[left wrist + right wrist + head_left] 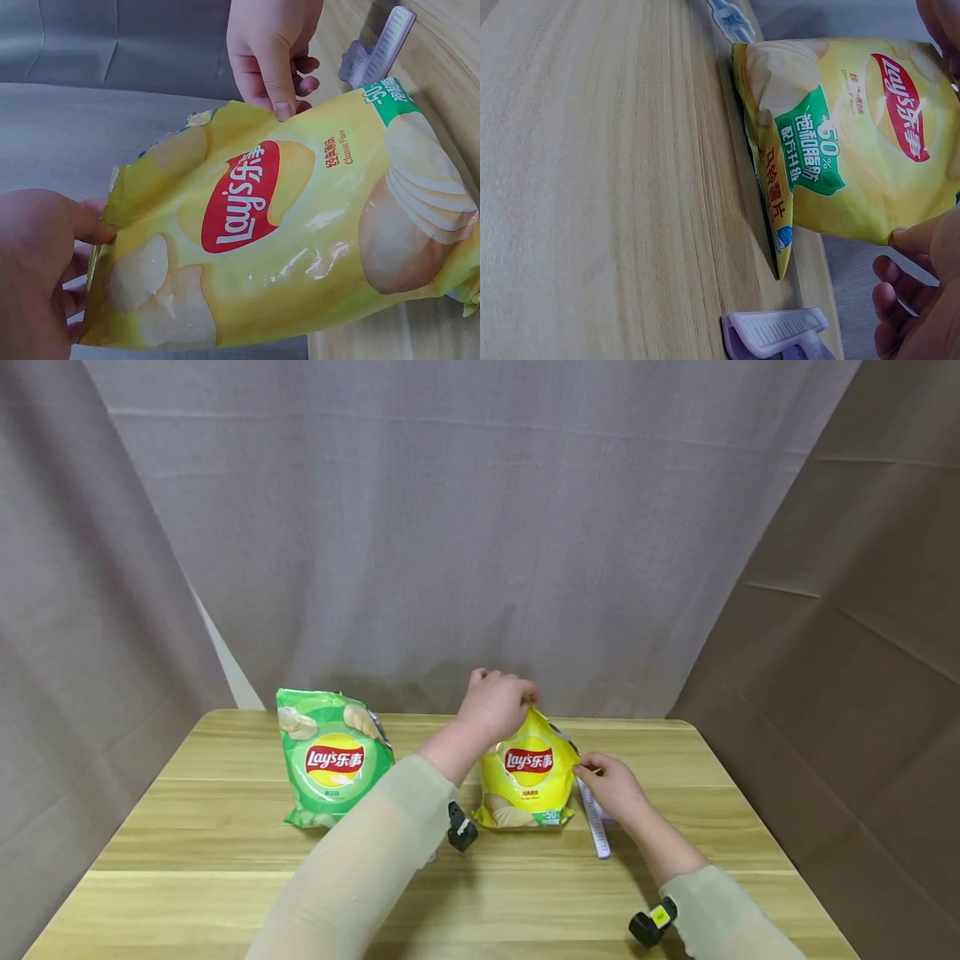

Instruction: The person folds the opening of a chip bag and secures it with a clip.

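Note:
A yellow Lay's chip bag (pixel 528 781) stands upright on the table, its printed front toward me. My left hand (pixel 497 706) pinches its top left corner between thumb and fingers, as the left wrist view also shows. Lower down, my right hand (pixel 611 783) pinches the bag's right edge; in the right wrist view that thumb (pixel 915 238) presses on the film. Between the hands the slanting upper right edge looks torn, with silvery lining showing. A pale purple clip (pixel 595 822) with a ribbed face lies just right of the bag, below my right hand.
A green Lay's bag (pixel 333 768) stands at the left of the wooden table (pixel 187 843), partly behind my left forearm. A light blue clip (pixel 731 21) lies beside the yellow bag in the right wrist view. Grey curtains (pixel 480 527) rise behind the table.

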A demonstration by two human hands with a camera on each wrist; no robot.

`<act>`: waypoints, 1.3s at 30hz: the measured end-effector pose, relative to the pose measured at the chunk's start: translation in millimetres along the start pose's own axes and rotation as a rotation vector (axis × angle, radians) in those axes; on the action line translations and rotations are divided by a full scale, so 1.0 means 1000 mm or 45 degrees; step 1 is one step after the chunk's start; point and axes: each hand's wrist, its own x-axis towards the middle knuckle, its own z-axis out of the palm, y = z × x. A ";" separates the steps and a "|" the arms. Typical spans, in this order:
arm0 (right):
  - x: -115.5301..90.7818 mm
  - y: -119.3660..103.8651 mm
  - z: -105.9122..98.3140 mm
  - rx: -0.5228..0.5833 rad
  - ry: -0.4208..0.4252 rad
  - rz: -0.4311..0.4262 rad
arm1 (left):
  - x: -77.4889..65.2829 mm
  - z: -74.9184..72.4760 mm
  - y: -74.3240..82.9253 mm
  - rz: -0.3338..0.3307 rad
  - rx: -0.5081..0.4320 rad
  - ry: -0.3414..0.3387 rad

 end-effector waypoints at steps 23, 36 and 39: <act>0.000 -0.002 0.002 0.005 0.041 -0.044 | -0.003 0.001 -0.002 -0.117 0.045 0.007; -0.001 0.000 0.000 0.009 0.024 -0.074 | -0.006 -0.001 -0.010 -0.196 0.036 -0.067; -0.001 -0.001 -0.001 0.044 0.003 -0.048 | -0.007 -0.001 -0.011 -0.195 0.009 -0.059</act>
